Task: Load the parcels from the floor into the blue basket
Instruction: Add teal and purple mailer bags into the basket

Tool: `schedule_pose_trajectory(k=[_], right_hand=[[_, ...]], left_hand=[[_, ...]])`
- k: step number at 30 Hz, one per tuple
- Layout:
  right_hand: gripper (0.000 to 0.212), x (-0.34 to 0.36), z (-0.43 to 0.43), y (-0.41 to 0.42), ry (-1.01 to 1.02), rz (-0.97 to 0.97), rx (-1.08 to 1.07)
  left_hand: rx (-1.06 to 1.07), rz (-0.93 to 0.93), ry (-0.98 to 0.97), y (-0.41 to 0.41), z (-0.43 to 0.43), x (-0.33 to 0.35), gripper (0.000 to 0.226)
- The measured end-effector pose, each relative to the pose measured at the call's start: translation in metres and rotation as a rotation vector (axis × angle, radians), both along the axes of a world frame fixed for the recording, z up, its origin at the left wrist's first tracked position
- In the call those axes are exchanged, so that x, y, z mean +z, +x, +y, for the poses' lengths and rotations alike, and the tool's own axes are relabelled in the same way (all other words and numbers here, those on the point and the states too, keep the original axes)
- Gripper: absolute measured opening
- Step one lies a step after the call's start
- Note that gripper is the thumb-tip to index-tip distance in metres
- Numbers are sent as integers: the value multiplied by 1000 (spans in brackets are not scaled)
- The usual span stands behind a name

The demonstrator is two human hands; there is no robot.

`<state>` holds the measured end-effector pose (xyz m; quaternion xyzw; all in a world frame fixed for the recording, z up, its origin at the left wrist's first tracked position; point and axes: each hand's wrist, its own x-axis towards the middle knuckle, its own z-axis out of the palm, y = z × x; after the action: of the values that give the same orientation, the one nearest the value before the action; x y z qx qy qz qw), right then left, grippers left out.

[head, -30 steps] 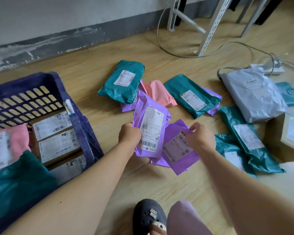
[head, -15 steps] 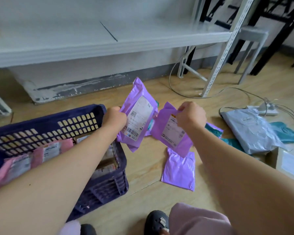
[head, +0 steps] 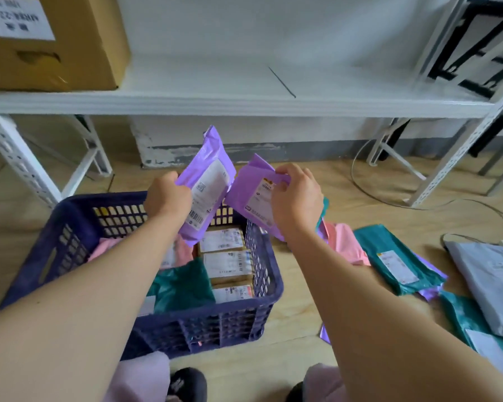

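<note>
Wood floor (head: 302, 329), white shelf (head: 215, 91) behind. Left hand (head: 167, 198) fingers curl round a purple parcel (head: 206, 181), right hand (head: 296, 198) fingers pinch a second purple parcel (head: 253, 195), by the blue basket (head: 215, 323).

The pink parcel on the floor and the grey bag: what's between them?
A teal parcel with a white label lies between the pink parcel and the grey bag, in the head view.
</note>
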<state>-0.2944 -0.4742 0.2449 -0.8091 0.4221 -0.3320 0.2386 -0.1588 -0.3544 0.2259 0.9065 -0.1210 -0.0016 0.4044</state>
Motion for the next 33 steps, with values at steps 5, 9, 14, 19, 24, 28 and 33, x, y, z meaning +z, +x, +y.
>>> schedule_pose_trajectory(k=[5, 9, 14, 19, 24, 28, 33], right_hand=[[35, -12, 25, 41, -34, 64, 165], [37, -14, 46, 71, -69, 81, 271], [36, -29, 67, 102, -42, 138, 376], [33, -53, 69, 122, 29, 251, 438], [37, -83, 61, 146, 135, 345, 422], [36, -95, 54, 169, 230, 322, 345], [30, -99, 45, 196, 355, 311, 272]], left_hand=[[59, -58, 148, 31, 42, -11, 19], [100, -147, 278, 54, 77, -18, 22], [114, -305, 433, 78, 107, -34, 20], [102, -386, 589, 100, 118, -58, 24], [-18, -456, 718, 122, 122, -77, 27], [-90, -532, 740, 146, 125, -83, 24], [-344, -767, 477, 174, 102, -86, 24]])
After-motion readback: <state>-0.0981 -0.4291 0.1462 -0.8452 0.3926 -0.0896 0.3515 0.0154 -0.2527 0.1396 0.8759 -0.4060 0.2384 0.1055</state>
